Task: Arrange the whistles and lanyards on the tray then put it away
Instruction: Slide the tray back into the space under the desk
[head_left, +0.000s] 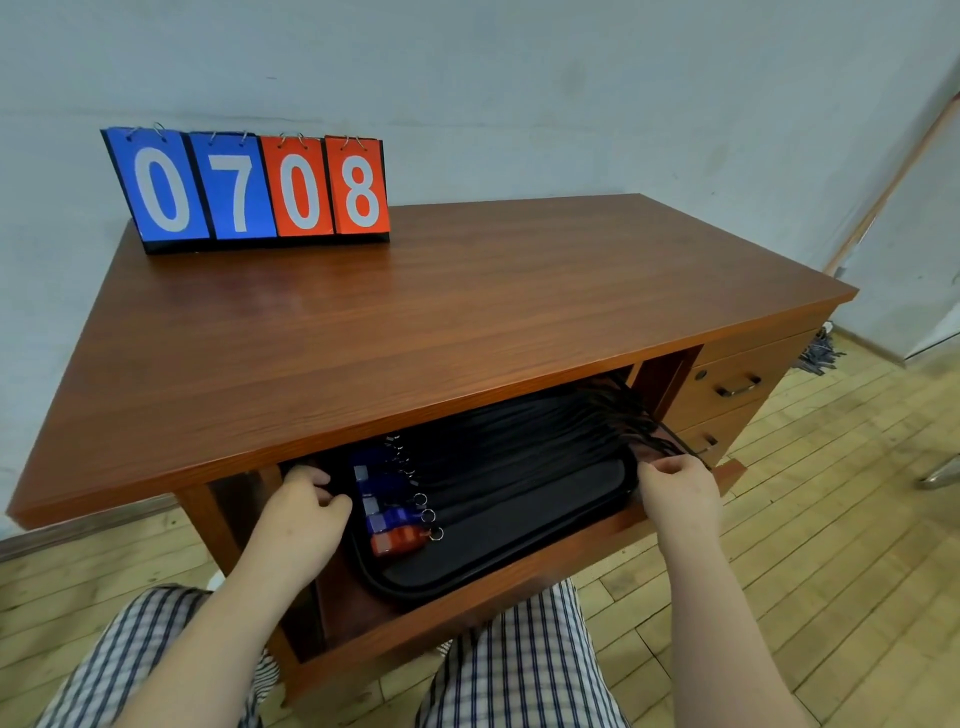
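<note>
At the far left of the wooden surface (415, 312), a flip scoreboard (249, 192) reading 0708 is stood against the wall. Below the front edge, an open drawer (467, 616) is seen with the black tray (493, 566) lying inside it, partly under the top. The tray's left rim is gripped by the left hand (306, 512), whose fingers (332, 501) are curled over it. Just beside that hand, the whistles (387, 512), blue ones with a red one nearest, are lined up in a column, and the black lanyards (519, 447) are stretched from them rightwards across the tray. The right end is held by the right hand (675, 493) with curled fingers, where the cord ends are bunched; whether cords are pinched along with the rim cannot be told. The arranging is judged done and the putting away is in hand. Next, both hands would need to be released without the cords being dragged, and the drawer pushed shut.
</note>
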